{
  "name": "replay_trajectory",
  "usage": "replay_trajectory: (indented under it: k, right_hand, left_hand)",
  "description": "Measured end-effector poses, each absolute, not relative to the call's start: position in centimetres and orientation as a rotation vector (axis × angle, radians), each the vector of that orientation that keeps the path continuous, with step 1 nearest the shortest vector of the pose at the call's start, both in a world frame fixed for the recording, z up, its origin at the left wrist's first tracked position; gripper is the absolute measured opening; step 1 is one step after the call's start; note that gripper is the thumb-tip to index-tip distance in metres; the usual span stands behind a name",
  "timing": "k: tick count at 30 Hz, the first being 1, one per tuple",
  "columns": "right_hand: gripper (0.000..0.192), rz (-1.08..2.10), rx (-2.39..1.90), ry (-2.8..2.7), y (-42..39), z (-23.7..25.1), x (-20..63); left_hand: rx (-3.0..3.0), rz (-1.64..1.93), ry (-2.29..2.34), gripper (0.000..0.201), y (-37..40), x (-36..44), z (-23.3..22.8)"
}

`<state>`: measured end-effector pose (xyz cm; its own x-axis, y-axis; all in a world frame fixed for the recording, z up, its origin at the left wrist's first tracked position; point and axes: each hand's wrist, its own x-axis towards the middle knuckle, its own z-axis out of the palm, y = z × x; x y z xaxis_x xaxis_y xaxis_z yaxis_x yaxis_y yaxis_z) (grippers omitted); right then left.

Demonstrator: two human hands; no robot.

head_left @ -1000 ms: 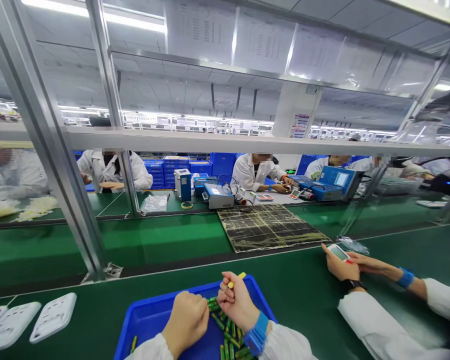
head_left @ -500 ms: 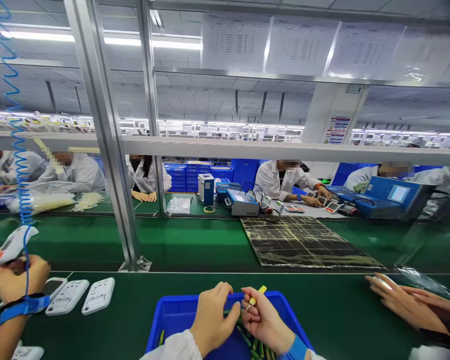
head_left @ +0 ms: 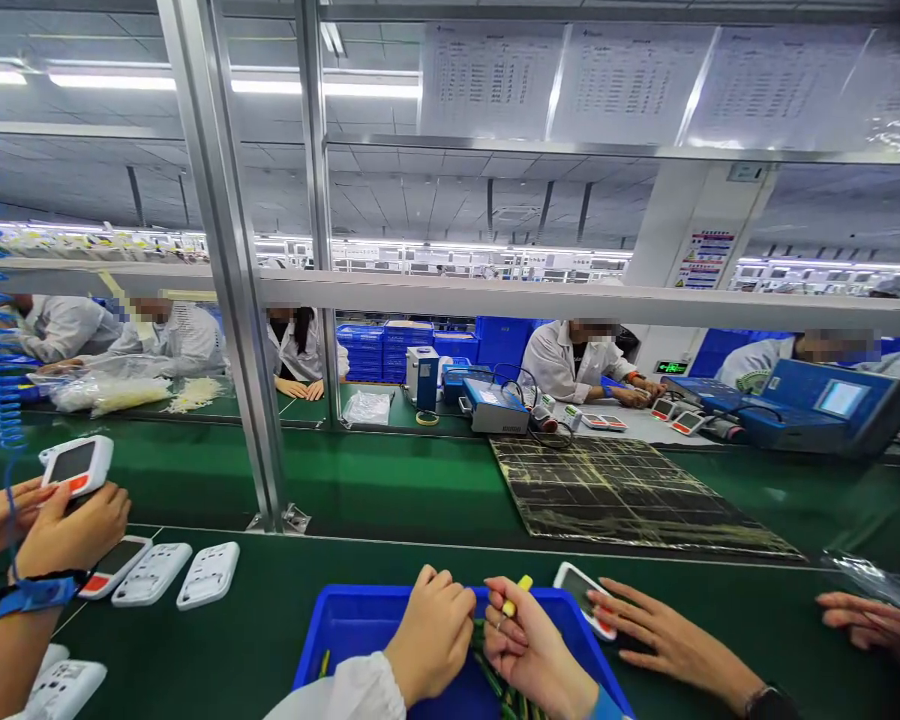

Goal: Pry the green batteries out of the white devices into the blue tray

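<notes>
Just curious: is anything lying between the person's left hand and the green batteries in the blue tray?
Nothing visible: the left hand is over the blue tray, beside the green batteries, which the right hand partly hides.

At the bottom centre, the left hand point(head_left: 429, 640) is curled over a blue tray point(head_left: 345, 640) of green batteries point(head_left: 495, 680). The right hand point(head_left: 532, 650) pinches a yellow-tipped battery point(head_left: 516, 594). At lower right, a co-worker's hand point(head_left: 656, 635) touches a white device point(head_left: 583, 598). Lower left, white casings point(head_left: 180, 575) lie on the green belt point(head_left: 270, 620).
</notes>
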<state>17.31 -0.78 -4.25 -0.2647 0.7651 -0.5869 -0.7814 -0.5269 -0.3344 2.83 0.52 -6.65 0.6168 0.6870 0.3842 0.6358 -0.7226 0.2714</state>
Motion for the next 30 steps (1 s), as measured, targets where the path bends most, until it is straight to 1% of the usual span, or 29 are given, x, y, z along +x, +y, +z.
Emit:
replay_trajectory:
  k: [2,4,7,9,12,14,16,18,20,21,24,30]
  right_hand:
    - [0.042,1.838,-0.944,-0.150,-0.9,-4.4,17.0]
    - [0.034,1.634,-0.967,-0.436,-1.1,-4.6,16.6]
    - [0.037,1.260,-0.969,-0.871,-1.3,-4.6,16.6]
    - [0.035,1.040,-0.997,-1.086,-1.2,-4.4,17.3]
    - [0.031,0.792,-1.080,-1.176,-0.6,-4.2,19.4]
    - [0.039,0.699,-1.182,-1.105,0.2,-4.0,21.4]
    - [0.046,0.608,-1.356,-1.144,1.1,-3.9,23.5]
    - [0.042,0.486,-1.645,-1.340,1.9,-3.8,25.5]
    - [0.031,0.432,-1.836,-1.466,2.6,-3.8,26.9]
    - [0.029,0.433,-1.902,-1.511,2.9,-3.8,27.4]
    - [0.037,0.482,-2.030,-1.630,4.1,-4.2,28.0]
    - [0.039,0.500,-2.081,-1.763,6.8,-4.9,26.5]
  left_hand:
    - [2.710,0.714,1.127,0.014,0.6,2.8,-6.4]
    - [2.691,0.712,1.126,0.017,0.7,2.7,-6.0]
    - [2.658,0.743,1.137,0.019,0.9,2.6,-5.7]
    - [2.616,0.804,1.201,0.020,1.0,2.5,-5.7]
    - [2.558,0.842,1.327,0.021,1.3,2.4,-6.0]
    - [2.551,0.817,1.371,0.024,1.4,2.4,-6.4]
    - [2.552,0.805,1.401,0.026,1.5,2.4,-6.8]
    - [2.554,0.806,1.431,0.025,1.5,2.5,-7.0]
    - [2.556,0.808,1.454,0.023,1.4,2.6,-7.0]
    - [2.558,0.809,1.462,0.024,1.4,2.6,-7.0]
    - [2.559,0.812,1.467,0.024,1.3,2.7,-7.0]
    - [2.554,0.788,1.398,0.024,1.5,2.4,-6.9]
